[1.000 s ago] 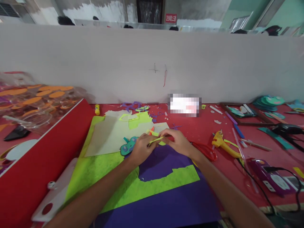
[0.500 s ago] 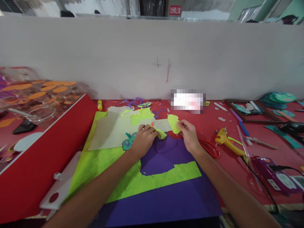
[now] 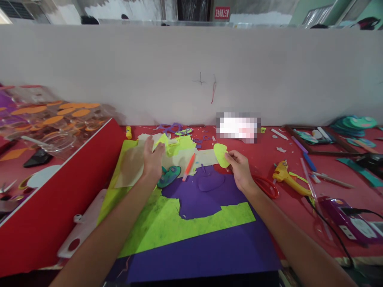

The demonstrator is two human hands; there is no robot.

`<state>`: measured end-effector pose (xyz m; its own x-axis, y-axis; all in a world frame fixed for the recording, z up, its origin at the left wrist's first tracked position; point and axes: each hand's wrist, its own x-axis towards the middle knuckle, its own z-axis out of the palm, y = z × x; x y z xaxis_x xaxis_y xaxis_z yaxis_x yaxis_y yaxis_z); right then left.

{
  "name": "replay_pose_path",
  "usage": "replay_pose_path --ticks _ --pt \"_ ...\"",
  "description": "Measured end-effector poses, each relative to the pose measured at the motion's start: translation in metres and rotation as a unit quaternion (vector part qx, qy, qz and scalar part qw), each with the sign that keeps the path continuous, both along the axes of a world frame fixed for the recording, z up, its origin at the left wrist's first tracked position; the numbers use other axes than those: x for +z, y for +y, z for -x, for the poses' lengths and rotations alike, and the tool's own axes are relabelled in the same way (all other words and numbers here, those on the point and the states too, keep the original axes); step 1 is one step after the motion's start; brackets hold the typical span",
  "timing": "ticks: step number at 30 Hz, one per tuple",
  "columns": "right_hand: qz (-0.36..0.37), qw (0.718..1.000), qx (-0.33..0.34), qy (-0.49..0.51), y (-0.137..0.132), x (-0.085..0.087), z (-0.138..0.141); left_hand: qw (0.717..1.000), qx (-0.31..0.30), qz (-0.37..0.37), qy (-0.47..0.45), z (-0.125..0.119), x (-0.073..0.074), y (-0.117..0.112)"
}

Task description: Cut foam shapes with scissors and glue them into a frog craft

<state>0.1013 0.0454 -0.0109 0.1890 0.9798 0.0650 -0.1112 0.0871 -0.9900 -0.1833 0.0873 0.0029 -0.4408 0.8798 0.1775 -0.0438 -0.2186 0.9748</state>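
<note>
A rounded, bright yellow-green paper cut-out (image 3: 220, 155) is right of the frame's centre, pinched at its edge between the right hand's (image 3: 239, 169) thumb and fingers. Left of centre, the left hand (image 3: 153, 161) is loosely open, gripping nothing visible, near crumpled yellow-green paper scraps (image 3: 168, 146). Between the hands lie a slim orange stick (image 3: 189, 166) and a rounded teal cut-out (image 3: 170, 175); a yellow glue gun (image 3: 287, 178) lies at right.

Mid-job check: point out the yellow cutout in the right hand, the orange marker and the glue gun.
Yellow cutout (image 3: 220, 155): head view, middle of its flat face.
Orange marker (image 3: 189, 166): head view, middle of its barrel.
Glue gun (image 3: 289, 181): head view, where handle meets body.
</note>
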Motion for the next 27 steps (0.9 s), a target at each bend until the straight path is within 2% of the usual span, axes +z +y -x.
replay_pose_path --ticks 3,5,7,10,12,15,17,19,24,27 --pt "-0.004 1.0 0.007 -0.025 0.0 -0.002 -0.001 0.999 0.0 -0.02 0.043 -0.007 0.005 -0.008" --pt "-0.019 0.997 0.024 -0.066 -0.001 -0.004 -0.001 0.99 -0.04 -0.042 0.131 -0.018 0.006 -0.017" --pt "-0.048 0.99 0.049 -0.126 -0.002 -0.005 0.0 0.969 -0.092 -0.065 0.222 -0.03 0.005 -0.027" --pt "-0.117 0.962 0.068 -0.238 -0.005 -0.006 0.002 0.918 -0.155 -0.122 0.343 -0.045 0.0 -0.042" --pt "-0.157 0.937 0.086 -0.301 -0.008 -0.005 0.005 0.87 -0.189 -0.159 0.426 -0.052 -0.005 -0.049" --pt "-0.176 0.904 0.138 -0.363 -0.013 -0.005 0.01 0.791 -0.228 -0.192 0.534 -0.057 -0.012 -0.056" --pt "-0.177 0.892 0.161 -0.385 -0.016 -0.004 0.013 0.767 -0.24 -0.189 0.564 -0.058 -0.015 -0.058" --pt "-0.173 0.891 0.161 -0.388 -0.017 -0.004 0.014 0.779 -0.248 -0.171 0.551 -0.058 -0.014 -0.057" --pt "-0.142 0.927 0.123 -0.324 -0.015 -0.001 0.011 0.873 -0.282 -0.072 0.391 -0.059 -0.007 -0.053" --pt "-0.131 0.949 0.1 -0.267 -0.011 -0.002 0.008 0.89 -0.277 -0.04 0.359 -0.059 -0.004 -0.053"
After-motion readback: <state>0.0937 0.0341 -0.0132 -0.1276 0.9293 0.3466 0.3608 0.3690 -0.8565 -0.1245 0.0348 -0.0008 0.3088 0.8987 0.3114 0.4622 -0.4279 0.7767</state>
